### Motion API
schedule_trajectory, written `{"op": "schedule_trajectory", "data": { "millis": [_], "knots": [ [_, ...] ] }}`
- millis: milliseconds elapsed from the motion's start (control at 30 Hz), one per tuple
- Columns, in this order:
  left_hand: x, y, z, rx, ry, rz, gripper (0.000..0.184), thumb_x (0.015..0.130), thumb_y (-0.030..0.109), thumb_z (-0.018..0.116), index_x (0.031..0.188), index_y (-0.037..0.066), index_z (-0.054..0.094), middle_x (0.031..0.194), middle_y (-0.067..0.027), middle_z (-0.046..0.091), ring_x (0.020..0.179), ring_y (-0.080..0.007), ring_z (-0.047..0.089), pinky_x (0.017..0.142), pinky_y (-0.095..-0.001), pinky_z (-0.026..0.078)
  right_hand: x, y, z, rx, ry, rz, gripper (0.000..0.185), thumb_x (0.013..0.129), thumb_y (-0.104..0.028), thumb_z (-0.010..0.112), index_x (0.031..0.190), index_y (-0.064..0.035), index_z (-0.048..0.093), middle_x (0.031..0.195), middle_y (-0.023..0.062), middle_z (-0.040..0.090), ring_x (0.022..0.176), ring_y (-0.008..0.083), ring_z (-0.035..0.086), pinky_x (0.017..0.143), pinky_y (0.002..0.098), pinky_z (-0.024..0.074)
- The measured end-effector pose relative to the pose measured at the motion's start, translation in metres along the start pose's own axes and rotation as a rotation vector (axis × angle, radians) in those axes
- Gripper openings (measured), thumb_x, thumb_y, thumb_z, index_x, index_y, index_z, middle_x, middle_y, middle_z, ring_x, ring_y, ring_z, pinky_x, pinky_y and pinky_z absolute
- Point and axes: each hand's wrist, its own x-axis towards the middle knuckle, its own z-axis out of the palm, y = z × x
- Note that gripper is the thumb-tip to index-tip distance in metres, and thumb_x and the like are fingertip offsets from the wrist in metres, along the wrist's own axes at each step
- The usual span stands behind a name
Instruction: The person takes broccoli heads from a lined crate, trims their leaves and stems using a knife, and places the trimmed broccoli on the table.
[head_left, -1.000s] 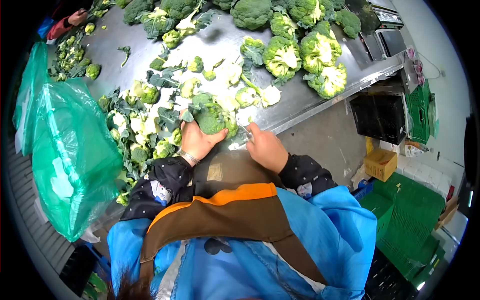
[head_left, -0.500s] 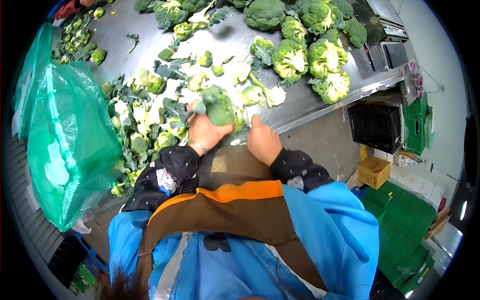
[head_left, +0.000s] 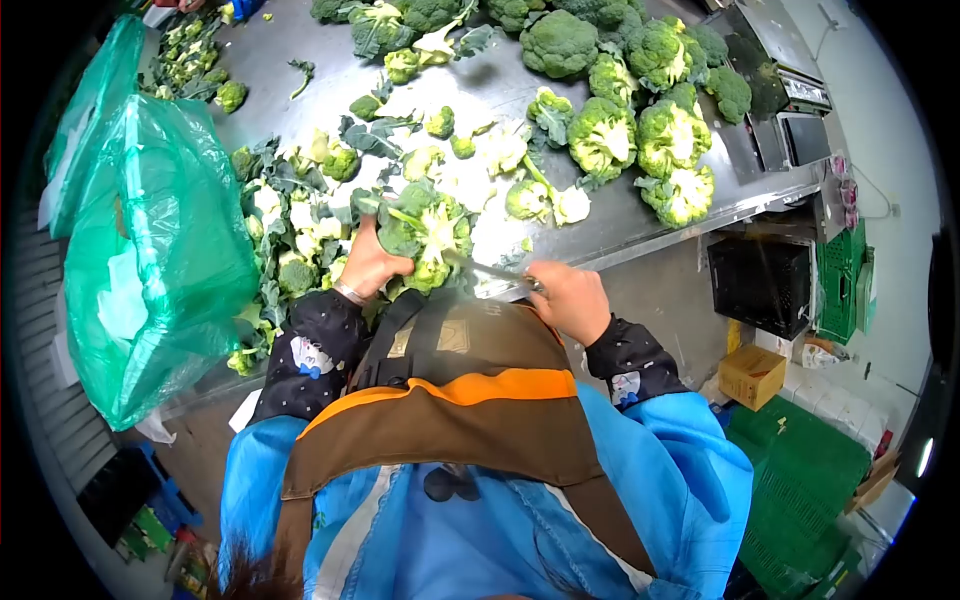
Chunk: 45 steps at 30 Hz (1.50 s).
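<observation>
My left hand grips a head of broccoli near the front edge of the metal table, its pale cut stem side turned up. In my right hand is a knife, its blade pointing left with the tip at the broccoli's right side. Cut florets and leaves lie in a heap to the left of my left hand. Beyond the held head are several loose pieces, among them a floret with a long stem.
Whole broccoli heads are piled at the table's far right. A green plastic bag stands at the left edge. To the right on the floor are a black crate, a cardboard box and green crates.
The broccoli has been turned so its stem side shows. My right hand has moved right and down, and the knife blade is now plainly visible. The view has shifted slightly.
</observation>
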Motion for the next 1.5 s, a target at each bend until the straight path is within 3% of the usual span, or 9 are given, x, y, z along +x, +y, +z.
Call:
{"op": "schedule_trajectory", "data": {
  "millis": [167, 267, 333, 533, 600, 800, 1100, 1433, 1500],
  "knots": [
    [0.012, -0.003, 0.003, -0.015, -0.007, -0.091, 0.068, 0.054, 0.001, 0.068, 0.115, -0.005, 0.038, 0.098, -0.0088, 0.053, 0.085, -0.0179, 0.052, 0.075, -0.0271, 0.045, 0.022, -0.011, 0.015, -0.318, 0.055, -0.03, 0.011, 0.079, -0.007, 0.051, 0.088, -0.0112, 0.055, 0.069, 0.0104, 0.057, 0.055, 0.027, 0.06, 0.043, 0.0377, 0.0441],
    [0.01, 0.0, 0.004, -0.015, 0.028, -0.109, 0.074, 0.055, 0.002, 0.067, 0.121, -0.004, 0.034, 0.106, -0.0122, 0.049, 0.096, -0.0203, 0.049, 0.083, -0.0289, 0.042, 0.02, 0.004, 0.029, -0.292, 0.146, 0.062, 0.021, 0.073, -0.008, 0.06, 0.092, -0.01, 0.053, 0.068, 0.0139, 0.056, 0.06, 0.0349, 0.058, 0.051, 0.0448, 0.045],
    [0.009, -0.003, 0.005, -0.037, 0.045, -0.052, 0.075, 0.054, 0.001, 0.066, 0.122, -0.003, 0.034, 0.111, -0.0133, 0.047, 0.101, -0.0214, 0.047, 0.087, -0.0295, 0.04, 0.03, 0.033, 0.014, -0.261, 0.287, 0.412, 0.022, 0.074, -0.009, 0.059, 0.095, -0.0088, 0.053, 0.071, 0.0155, 0.06, 0.064, 0.0374, 0.059, 0.054, 0.0462, 0.0457],
    [0.003, -0.001, 0.007, -0.174, 0.051, 0.066, 0.077, 0.05, 0.0, 0.065, 0.122, 0.003, 0.036, 0.113, -0.0101, 0.044, 0.107, -0.0213, 0.043, 0.094, -0.0285, 0.035, -0.002, 0.004, 0.018, 0.146, 0.0, 0.211, 0.019, 0.075, -0.012, 0.059, 0.094, -0.0132, 0.054, 0.073, 0.0155, 0.062, 0.066, 0.0386, 0.059, 0.059, 0.0489, 0.0469],
    [0.005, 0.011, 0.007, -0.038, 0.076, 0.236, 0.08, 0.049, 0.0, 0.064, 0.123, 0.003, 0.036, 0.116, -0.0099, 0.044, 0.111, -0.0225, 0.042, 0.101, -0.0287, 0.028, -0.007, -0.007, 0.023, 0.095, 0.036, 0.066, 0.02, 0.074, -0.012, 0.059, 0.094, -0.0143, 0.055, 0.072, 0.0138, 0.061, 0.065, 0.0368, 0.059, 0.058, 0.0476, 0.0464],
    [0.029, 0.018, -0.011, 0.231, -0.134, 0.103, 0.077, 0.051, 0.0, 0.065, 0.124, 0.001, 0.038, 0.12, -0.0131, 0.045, 0.119, -0.0246, 0.04, 0.104, -0.0295, 0.026, 0.001, 0.01, 0.02, -0.183, -0.011, -0.022, 0.019, 0.074, -0.012, 0.058, 0.092, -0.0134, 0.056, 0.064, 0.0103, 0.056, 0.06, 0.0333, 0.059, 0.052, 0.0447, 0.0442],
    [0.034, 0.005, -0.016, 0.265, -0.112, 0.111, 0.079, 0.052, 0.0, 0.065, 0.126, 0.001, 0.037, 0.124, -0.0138, 0.044, 0.121, -0.0246, 0.039, 0.103, -0.0294, 0.026, 0.005, 0.003, -0.014, -0.024, 0.019, 0.121, 0.018, 0.077, -0.014, 0.06, 0.094, -0.0112, 0.053, 0.072, 0.0136, 0.062, 0.068, 0.0365, 0.06, 0.057, 0.0468, 0.0451],
    [0.025, -0.007, -0.018, -0.023, -0.1, 0.052, 0.083, 0.053, -0.007, 0.057, 0.132, 0.003, 0.035, 0.127, -0.0143, 0.043, 0.124, -0.0274, 0.039, 0.104, -0.0346, 0.03, 0.008, -0.003, 0.035, 0.252, 0.037, 0.278, 0.017, 0.077, -0.009, 0.054, 0.094, -0.0061, 0.056, 0.072, 0.0205, 0.06, 0.069, 0.0379, 0.06, 0.062, 0.0411, 0.0473],
    [0.015, -0.012, -0.019, -0.61, -0.122, -0.026, 0.087, 0.054, -0.012, 0.05, 0.137, 0.005, 0.03, 0.132, -0.0154, 0.041, 0.125, -0.0291, 0.04, 0.103, -0.0366, 0.034, 0.006, -0.013, 0.029, 0.545, 0.188, 0.219, 0.011, 0.077, -0.004, 0.053, 0.088, -0.003, 0.054, 0.07, 0.0164, 0.058, 0.062, 0.0297, 0.058, 0.059, 0.0322, 0.0449]
  ]
}}
